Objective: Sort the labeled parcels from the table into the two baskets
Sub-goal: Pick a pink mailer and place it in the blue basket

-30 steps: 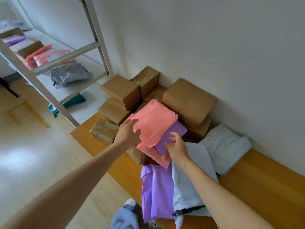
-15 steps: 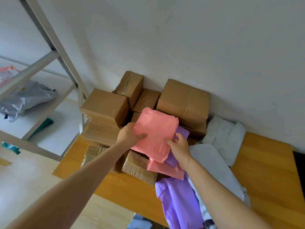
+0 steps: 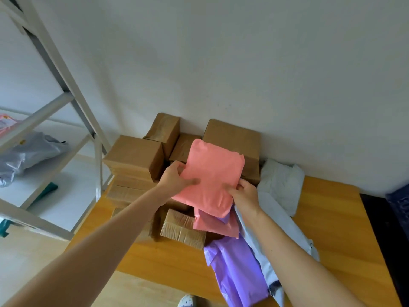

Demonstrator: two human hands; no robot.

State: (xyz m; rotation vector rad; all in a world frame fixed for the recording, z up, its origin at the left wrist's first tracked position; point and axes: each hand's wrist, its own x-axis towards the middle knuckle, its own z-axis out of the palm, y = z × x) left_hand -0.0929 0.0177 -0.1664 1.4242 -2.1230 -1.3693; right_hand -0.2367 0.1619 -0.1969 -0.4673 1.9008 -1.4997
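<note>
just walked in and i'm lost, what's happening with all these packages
A person is sorting parcels at a wooden table. The left hand and right hand both grip a pink poly mailer, held above a pile of cardboard boxes and other bags, including a purple mailer. No basket is in view.

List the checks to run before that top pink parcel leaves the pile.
1. Left hand grips the top pink parcel at its left edge: ok.
2. Right hand pinches its lower right corner: ok.
3. Label readable: not ok, the face in view is blank.
4. Parcel free of the small purple parcel beneath: cannot tell, their edges overlap in view.
5. Basket in sight for the drop: not ok, none in view.
</note>
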